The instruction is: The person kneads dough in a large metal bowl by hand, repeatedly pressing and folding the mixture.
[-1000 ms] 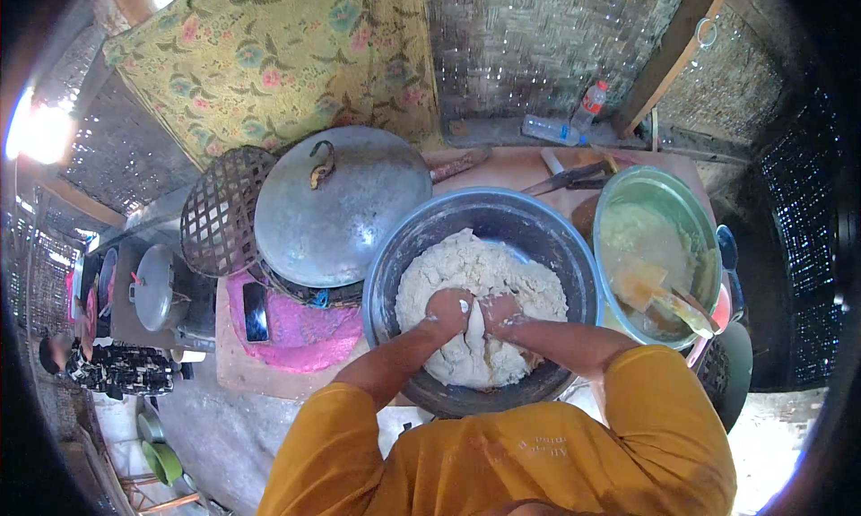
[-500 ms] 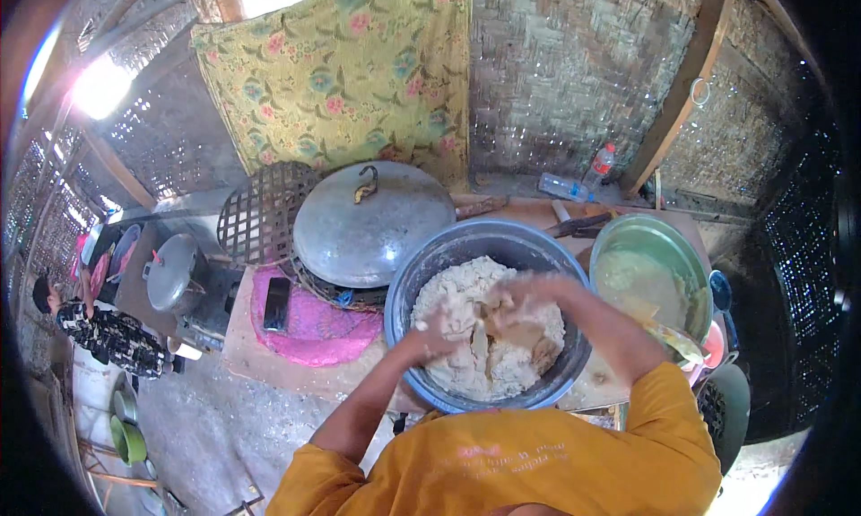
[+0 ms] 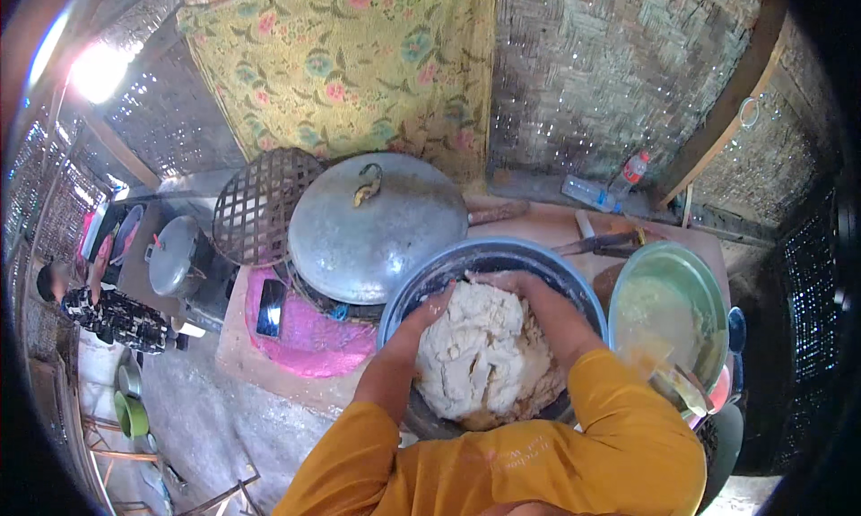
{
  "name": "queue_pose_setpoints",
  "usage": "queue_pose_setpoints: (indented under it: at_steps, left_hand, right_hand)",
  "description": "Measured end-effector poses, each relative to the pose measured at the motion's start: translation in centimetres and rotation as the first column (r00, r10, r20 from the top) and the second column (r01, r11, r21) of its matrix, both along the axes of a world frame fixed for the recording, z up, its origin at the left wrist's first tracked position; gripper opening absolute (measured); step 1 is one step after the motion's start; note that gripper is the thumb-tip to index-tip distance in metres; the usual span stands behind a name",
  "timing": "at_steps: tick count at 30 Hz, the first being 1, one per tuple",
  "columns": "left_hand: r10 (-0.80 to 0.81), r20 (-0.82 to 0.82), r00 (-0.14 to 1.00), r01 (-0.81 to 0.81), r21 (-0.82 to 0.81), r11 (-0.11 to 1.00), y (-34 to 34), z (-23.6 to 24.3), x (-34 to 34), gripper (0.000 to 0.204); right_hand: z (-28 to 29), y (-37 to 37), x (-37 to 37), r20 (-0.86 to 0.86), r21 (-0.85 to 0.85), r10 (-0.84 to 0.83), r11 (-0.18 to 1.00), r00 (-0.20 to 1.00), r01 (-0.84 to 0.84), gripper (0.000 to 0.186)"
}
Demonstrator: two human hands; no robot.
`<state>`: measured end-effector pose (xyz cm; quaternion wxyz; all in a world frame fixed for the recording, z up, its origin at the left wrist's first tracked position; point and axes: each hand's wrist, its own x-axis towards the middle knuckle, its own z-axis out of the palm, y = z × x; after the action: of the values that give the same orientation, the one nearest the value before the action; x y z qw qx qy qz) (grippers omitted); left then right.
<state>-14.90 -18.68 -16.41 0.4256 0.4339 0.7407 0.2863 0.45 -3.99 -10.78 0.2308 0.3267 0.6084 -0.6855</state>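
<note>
A wide blue basin (image 3: 587,287) holds a large mass of pale, floury dough (image 3: 475,346), cracked on top and browner and crumbly along its right side. Both my forearms reach over the basin. My left hand (image 3: 436,308) is cupped against the dough's far left side, its fingers partly hidden between dough and wall. My right hand (image 3: 504,283) curves round the dough's far edge, fingers bent toward the left hand. Both hands press against the dough.
Right of the basin stands a green basin (image 3: 717,287) with cloudy liquid. A big lidded metal pot (image 3: 377,238) and a phone (image 3: 271,306) on pink fabric (image 3: 332,346) lie to the left. Plastic bottles (image 3: 592,194) rest by the wall. Another person (image 3: 112,314) is at far left.
My hands have moved from the top of the dough to its far edge. The dough now looks gathered into a higher mound. The view has shifted slightly.
</note>
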Motion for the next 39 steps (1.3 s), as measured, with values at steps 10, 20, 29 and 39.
queue_pose_setpoints:
  at_steps: [10,20,29,39]
  left_hand:
    - [0.036,0.659,0.751,0.115,-0.185,0.976,-4.4,10.0,4.8,0.075]
    - [-0.591,-0.456,0.665,0.671,0.019,0.741,-15.9,13.8,15.0,0.081]
    - [-0.397,-0.319,0.861,0.437,0.065,0.897,-10.7,5.7,15.0,0.011]
    - [-0.373,-0.613,0.696,0.591,0.196,0.782,-4.8,2.8,12.3,0.014]
  right_hand:
    - [1.4,-5.8,6.6,-0.199,-0.504,-0.501,0.789,0.843,0.350,0.051]
    - [10.6,-21.2,18.9,0.242,0.758,0.459,0.461,0.855,-0.461,0.089]
    - [2.4,-19.2,16.3,0.229,0.922,0.403,0.203,0.886,-0.330,0.044]
    - [-2.6,-13.0,13.8,-0.018,0.972,0.288,0.228,0.958,-0.050,0.063]
